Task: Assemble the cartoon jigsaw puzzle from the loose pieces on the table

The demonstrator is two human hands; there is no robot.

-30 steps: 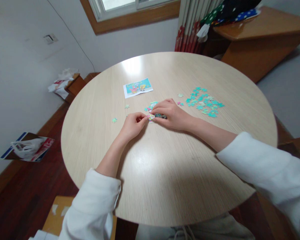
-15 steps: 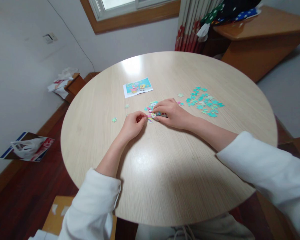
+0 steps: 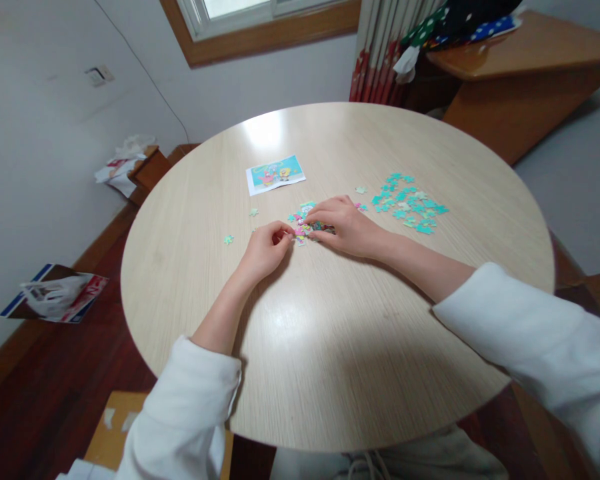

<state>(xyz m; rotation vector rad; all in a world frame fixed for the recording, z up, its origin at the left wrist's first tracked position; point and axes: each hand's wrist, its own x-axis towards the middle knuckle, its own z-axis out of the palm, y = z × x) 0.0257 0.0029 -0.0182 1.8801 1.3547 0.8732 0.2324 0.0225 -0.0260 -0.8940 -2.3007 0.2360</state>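
Pale wood-grain counter (image 3: 330, 347), round. Left hand (image 3: 265, 252): grip pinched on a small piece (image 3: 300, 235) at the left edge of the joined cluster (image 3: 307, 217). Right hand (image 3: 347, 227): grip released, fingertips pinning the cluster flat. Step, by my reading: seating that piece. Next calls for lining up its tab, then pressing down. Beyond: loose turquoise pieces (image 3: 407, 203) to the right, reference print (image 3: 275, 175) farther.

I'm in a room at home: round wooden table (image 3: 330, 347) under my right hand (image 3: 347, 228), wood-framed window (image 3: 260, 30) and patterned curtain (image 3: 380, 47) beyond it, dark floorboards (image 3: 55, 380) to its left.
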